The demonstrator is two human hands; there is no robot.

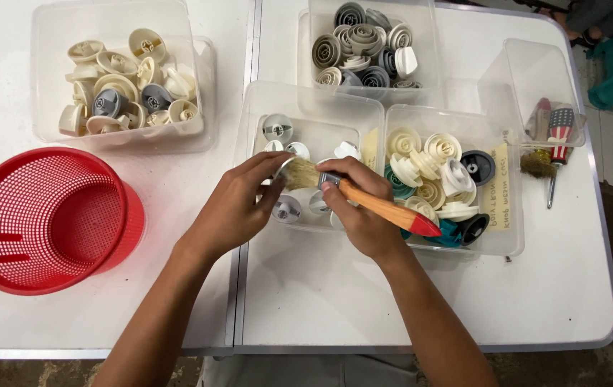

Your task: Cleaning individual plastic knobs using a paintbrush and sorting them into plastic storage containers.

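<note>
From the head camera, you are looking straight down at a white bench (306, 301) holding several clear plastic tubs of round plastic knobs.

Take the middle tub (306, 107) as your landmark; it is sitting at the centre of the bench and holding a few grey-and-white knobs.

Your right hand (364, 215) is hovering over the near edge of this tub, its grip clenched around a paintbrush (364, 197) with a wooden handle and a red tip. The handle is pointing right and towards you; the pale bristles are pointing left.

Your left hand (238, 204) is reaching in from the left, over the tub's near left corner. Its fingertips are pinching a small knob (283, 170) right against the bristles, so the brush is touching the piece. The knob is mostly hidden.

Just right of the middle tub, touching it, a second tub (511, 240) is holding cream, teal and black knobs. Behind the middle tub, a third tub (421, 93) is holding grey and cream spiral-faced knobs. Far left and behind, a fourth tub (48, 43) is holding cream knobs. Near left, well apart, a red perforated basket (41, 222) is sitting. Far right, a small clear container (514, 64) is holding a wire brush (538, 163) and a screwdriver (559, 136).
</note>
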